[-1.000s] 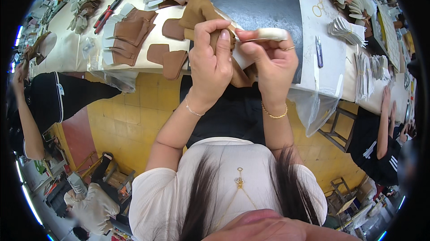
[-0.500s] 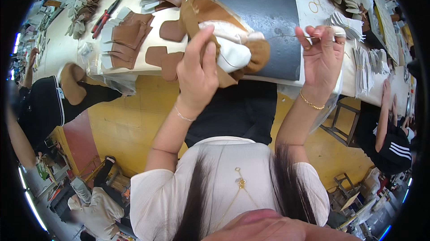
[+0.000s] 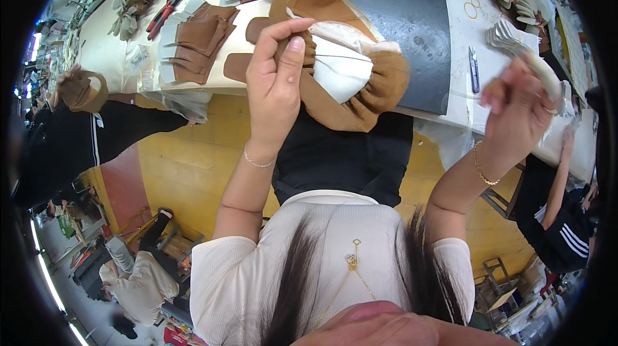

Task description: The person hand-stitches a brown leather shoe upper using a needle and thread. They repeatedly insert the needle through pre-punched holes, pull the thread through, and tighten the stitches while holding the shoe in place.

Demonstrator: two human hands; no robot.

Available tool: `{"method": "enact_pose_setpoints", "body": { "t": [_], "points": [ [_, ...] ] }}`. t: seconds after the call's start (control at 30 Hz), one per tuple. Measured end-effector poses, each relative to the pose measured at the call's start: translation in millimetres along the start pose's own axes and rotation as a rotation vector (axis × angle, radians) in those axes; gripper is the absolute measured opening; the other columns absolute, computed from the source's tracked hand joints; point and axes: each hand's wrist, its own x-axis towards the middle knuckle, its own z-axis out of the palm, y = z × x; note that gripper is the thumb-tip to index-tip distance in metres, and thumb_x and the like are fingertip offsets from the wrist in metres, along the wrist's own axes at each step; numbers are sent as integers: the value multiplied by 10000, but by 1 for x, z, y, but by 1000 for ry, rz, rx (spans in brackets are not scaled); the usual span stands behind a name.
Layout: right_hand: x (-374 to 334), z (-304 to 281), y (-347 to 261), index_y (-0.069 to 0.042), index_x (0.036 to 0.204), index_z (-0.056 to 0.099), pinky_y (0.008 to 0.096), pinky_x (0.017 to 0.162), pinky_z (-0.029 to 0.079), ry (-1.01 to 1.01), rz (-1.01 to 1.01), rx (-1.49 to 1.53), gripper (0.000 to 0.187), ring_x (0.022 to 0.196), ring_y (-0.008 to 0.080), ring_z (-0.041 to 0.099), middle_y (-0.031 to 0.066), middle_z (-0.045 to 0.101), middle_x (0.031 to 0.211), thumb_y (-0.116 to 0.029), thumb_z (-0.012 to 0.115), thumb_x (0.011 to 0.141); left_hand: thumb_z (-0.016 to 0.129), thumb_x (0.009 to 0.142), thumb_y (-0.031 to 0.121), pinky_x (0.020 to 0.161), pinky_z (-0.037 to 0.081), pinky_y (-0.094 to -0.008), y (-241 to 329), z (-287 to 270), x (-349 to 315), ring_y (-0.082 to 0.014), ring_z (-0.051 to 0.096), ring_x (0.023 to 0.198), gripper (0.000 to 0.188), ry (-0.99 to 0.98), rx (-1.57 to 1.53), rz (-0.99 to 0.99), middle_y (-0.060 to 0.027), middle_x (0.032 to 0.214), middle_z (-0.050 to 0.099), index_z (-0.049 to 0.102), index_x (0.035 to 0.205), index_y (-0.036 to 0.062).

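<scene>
My left hand [image 3: 275, 82] is closed on the edge of a brown suede-like piece with gathered folds [image 3: 341, 113], held over the table's near edge. Its pale lining [image 3: 341, 75] faces up in the middle, and a thin dark thread [image 3: 341, 57] stretches across it. Apart from the piece, off to the right, is my right hand [image 3: 518, 104]. Motion smears its fingers, so I cannot make out what they hold. Something whitish shows along its outer side.
Behind the piece lies a dark flat board [image 3: 412, 11], with a slim cutter [image 3: 474, 69] to its right. Stacked brown leather pieces [image 3: 199, 40] and red-and-black pliers [image 3: 167, 12] lie left. White strips [image 3: 512, 37] stand right. Co-workers sit on both sides.
My right hand has swung outward to the right, away from the brown piece. The gathered folds have turned more into view, and the cutter beside the board is now uncovered.
</scene>
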Motion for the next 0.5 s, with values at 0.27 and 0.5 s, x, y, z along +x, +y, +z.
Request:
{"method": "enact_pose_setpoints", "body": {
  "t": [0.27, 0.5],
  "points": [
    [-5, 67, -1, -12, 823, 672, 296, 526, 466, -655, -268, -890, 97, 610, 162, 585, 49, 515, 779, 19, 689, 732, 498, 994, 109, 850, 423, -217, 11, 5, 1, -69, 507, 939, 240, -34, -9, -87, -26, 1039, 580, 555, 1201, 1],
    [2, 81, 3, -24, 746, 636, 322, 515, 452, -668, -396, -949, 103, 603, 193, 538, 57, 450, 730, -10, 693, 661, 512, 986, 92, 747, 405, -195, 11, 9, 2, -47, 470, 827, 232, -59, -25, -81, 3, 954, 550, 559, 1198, 9]
  ]
}}
